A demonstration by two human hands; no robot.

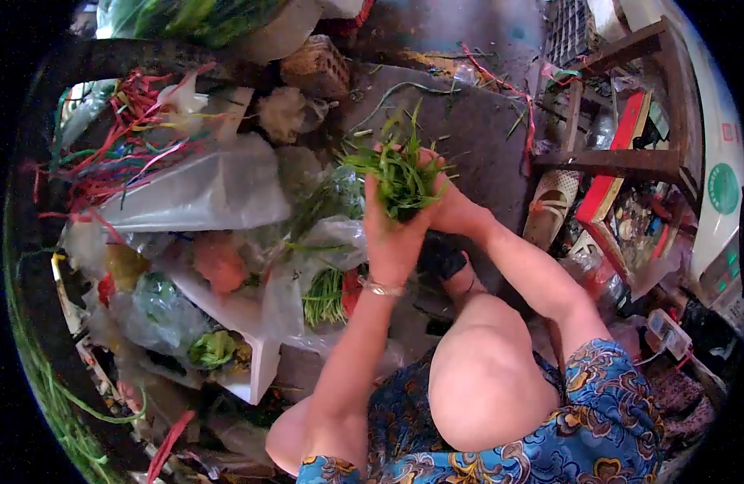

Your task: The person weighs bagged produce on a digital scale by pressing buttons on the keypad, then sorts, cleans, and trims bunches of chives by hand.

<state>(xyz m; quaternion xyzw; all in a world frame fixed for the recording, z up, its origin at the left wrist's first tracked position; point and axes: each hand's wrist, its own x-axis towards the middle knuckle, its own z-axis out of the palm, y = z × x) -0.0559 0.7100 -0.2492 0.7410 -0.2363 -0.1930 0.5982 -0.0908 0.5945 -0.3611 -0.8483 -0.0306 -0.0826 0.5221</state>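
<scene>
Holding one leafy bunch (406, 184): one left hand (394, 240), one right hand (454, 208).

A loose bunch of green blades (401, 182) is held up, splaying unevenly

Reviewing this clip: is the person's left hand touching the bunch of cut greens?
Touching. The head view shows the left hand cupped around the bunch of cut greens, with leaves pressed against it and no gap between.

Round green emblem (723, 188) on white casing (710, 238); lettering illegible.
</scene>
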